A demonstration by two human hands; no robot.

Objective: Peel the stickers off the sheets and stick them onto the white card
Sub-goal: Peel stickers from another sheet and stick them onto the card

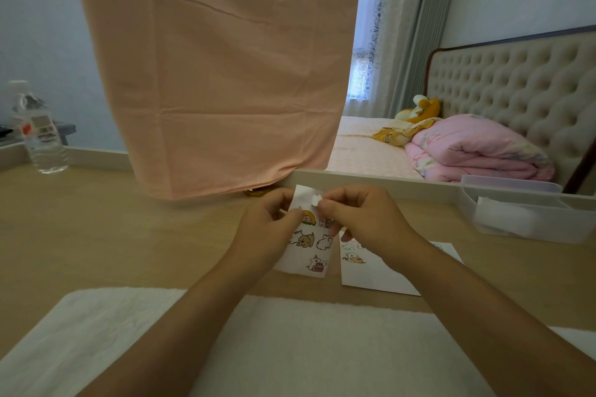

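A small sticker sheet printed with cartoon dogs is lifted off the wooden desk at the centre. My left hand grips its left edge, thumb on the front. My right hand pinches a small white sticker at the sheet's upper part, partly lifted from the backing. The white card lies flat on the desk just right of the sheet, under my right forearm, with a few dog stickers on its upper left area.
A white towel covers the desk's near edge. A clear plastic bin stands at the right, a water bottle at the far left. Peach cloth hangs behind the sheet, above a gold object.
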